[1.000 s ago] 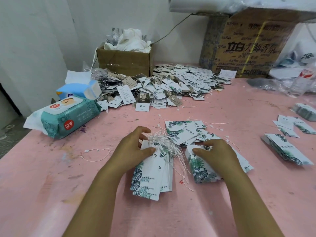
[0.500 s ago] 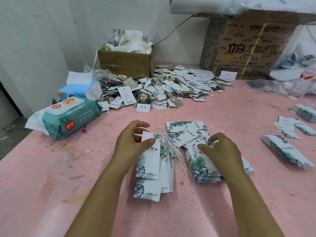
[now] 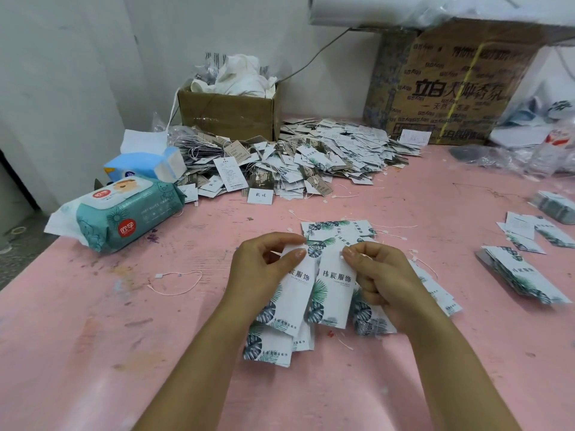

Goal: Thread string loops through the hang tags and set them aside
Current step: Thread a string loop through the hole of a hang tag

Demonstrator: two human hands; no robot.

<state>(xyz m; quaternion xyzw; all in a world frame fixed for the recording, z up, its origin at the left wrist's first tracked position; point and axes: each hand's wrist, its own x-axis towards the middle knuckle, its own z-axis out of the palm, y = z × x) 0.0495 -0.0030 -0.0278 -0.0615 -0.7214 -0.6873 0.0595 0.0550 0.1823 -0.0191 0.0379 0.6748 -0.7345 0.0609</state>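
Pink table (image 3: 93,353), stack of leaf-print tags (image 3: 269,346) under the hands, left hand (image 3: 261,272) pinching one hang tag (image 3: 295,293) by its top, right hand (image 3: 385,281) pinching a second tag (image 3: 334,293) beside it, loose string loop (image 3: 175,283) to the left, tag heap (image 3: 311,157) far back

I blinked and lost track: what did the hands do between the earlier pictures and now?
The right hand left the pile it pressed on, pinched a leaf-print tag by its top and lifted it beside the second tag, which the left hand raised off its bundle. The wipes pack, the far heap of tags and the small cardboard box stayed put.
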